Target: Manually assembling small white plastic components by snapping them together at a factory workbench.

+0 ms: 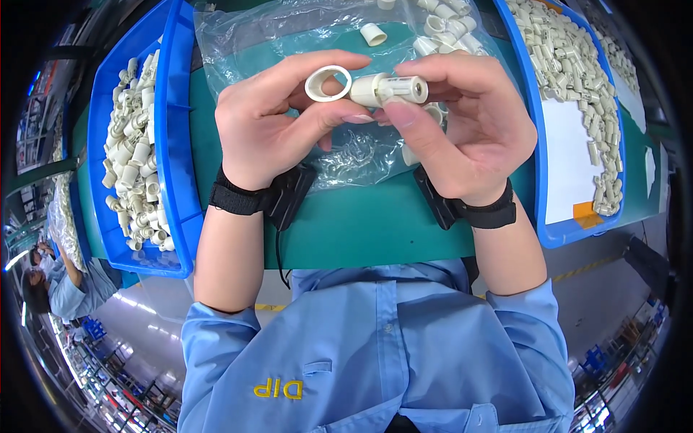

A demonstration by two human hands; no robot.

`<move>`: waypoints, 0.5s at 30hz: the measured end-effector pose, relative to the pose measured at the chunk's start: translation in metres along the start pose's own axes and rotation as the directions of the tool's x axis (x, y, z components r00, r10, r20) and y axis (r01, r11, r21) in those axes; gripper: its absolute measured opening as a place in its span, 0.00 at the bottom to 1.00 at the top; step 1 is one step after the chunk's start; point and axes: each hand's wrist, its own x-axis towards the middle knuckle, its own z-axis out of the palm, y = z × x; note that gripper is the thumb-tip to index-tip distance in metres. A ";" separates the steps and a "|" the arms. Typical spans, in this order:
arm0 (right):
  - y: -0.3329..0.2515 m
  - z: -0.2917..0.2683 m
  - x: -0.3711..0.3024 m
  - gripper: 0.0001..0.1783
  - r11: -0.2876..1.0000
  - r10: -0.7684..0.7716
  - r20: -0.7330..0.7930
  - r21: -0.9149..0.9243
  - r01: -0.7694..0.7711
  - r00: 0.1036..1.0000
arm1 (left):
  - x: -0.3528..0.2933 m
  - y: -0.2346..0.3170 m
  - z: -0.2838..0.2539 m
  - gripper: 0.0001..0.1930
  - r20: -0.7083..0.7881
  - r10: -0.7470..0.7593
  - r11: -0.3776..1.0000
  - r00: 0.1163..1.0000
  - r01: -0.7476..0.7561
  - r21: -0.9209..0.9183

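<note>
Over the middle of the bench, my left hand [271,119] is closed with a short white plastic sleeve [314,92] between thumb and forefinger, its round open end facing up at me. My right hand [469,119] pinches a white stepped cylindrical plastic part [390,89], which has slots and a round hole at its right end. That part lies level, its left end close beside the sleeve and near my left fingertips. Whether the two pieces touch I cannot tell. Each wrist wears a black strap with a small dark box.
A clear plastic bag [245,36] lies on the green mat [346,231], with a loose white sleeve [373,34] and several others behind my hands. Left stands a blue bin [180,144] of white sleeves; right, a blue tray [540,159] of slotted white parts. Another person [72,289] sits far left.
</note>
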 end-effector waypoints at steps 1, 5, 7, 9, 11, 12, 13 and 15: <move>0.000 0.000 0.000 0.15 1.000 0.011 -0.013 -0.013 -0.011 1.000 | 0.000 0.000 0.000 0.20 0.000 -0.001 1.000 1.000 0.001 -0.001; 0.002 -0.004 -0.001 0.16 0.999 -0.007 -0.042 -0.050 0.005 0.999 | 0.003 -0.001 -0.001 0.19 0.024 0.148 0.984 0.989 -0.149 0.097; 0.003 -0.008 -0.001 0.16 0.994 -0.087 -0.048 -0.069 0.084 0.995 | 0.004 -0.001 0.001 0.20 -0.002 0.192 0.967 0.981 -0.188 0.172; -0.003 -0.007 0.002 0.17 0.981 -0.146 -0.025 -0.137 0.141 0.989 | 0.004 -0.002 0.000 0.21 -0.016 0.211 0.955 0.977 -0.203 0.214; -0.008 -0.005 0.004 0.19 0.928 -0.258 0.030 -0.270 0.256 0.966 | 0.006 -0.006 -0.004 0.23 0.023 0.309 0.893 0.951 -0.298 0.338; -0.007 -0.003 0.005 0.19 0.929 -0.257 0.031 -0.268 0.256 0.966 | 0.006 -0.006 -0.005 0.24 0.048 0.354 0.852 0.934 -0.343 0.396; -0.007 -0.001 0.005 0.20 0.920 -0.282 0.048 -0.271 0.284 0.958 | 0.006 -0.006 -0.005 0.24 0.047 0.353 0.852 0.935 -0.342 0.396; -0.006 0.003 0.006 0.22 0.900 -0.330 0.081 -0.275 0.339 0.941 | 0.006 -0.004 -0.003 0.26 0.016 0.386 0.839 0.922 -0.358 0.410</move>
